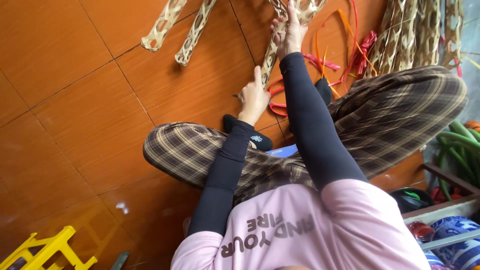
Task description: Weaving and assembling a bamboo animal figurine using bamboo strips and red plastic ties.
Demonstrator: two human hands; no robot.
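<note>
Fingers [292,15] of the right hand [292,32] wrapped shut around the upper part of a woven bamboo lattice tube [272,52], near top edge of frame. Left hand [254,97] lower down, thumb up, fingers curled against the tube's lower end; whether they close fully on it, cannot tell. Tube lies slanted on the orange tile floor [75,100], in front of the crossed legs in plaid trousers [400,115].

Handling, as a judgement: open-weave strip work, likely light, springy, a bit crushable if squeezed hard; best held around the body at two spaced points, as now, not by loose strip ends.

Counts: two more lattice tubes [177,27] lying apart to the left; a bundle of several [415,35] at top right, exact number unclear. Loose red and orange strips [345,45] near the right hand. One yellow plastic stool [47,250] at bottom left.
</note>
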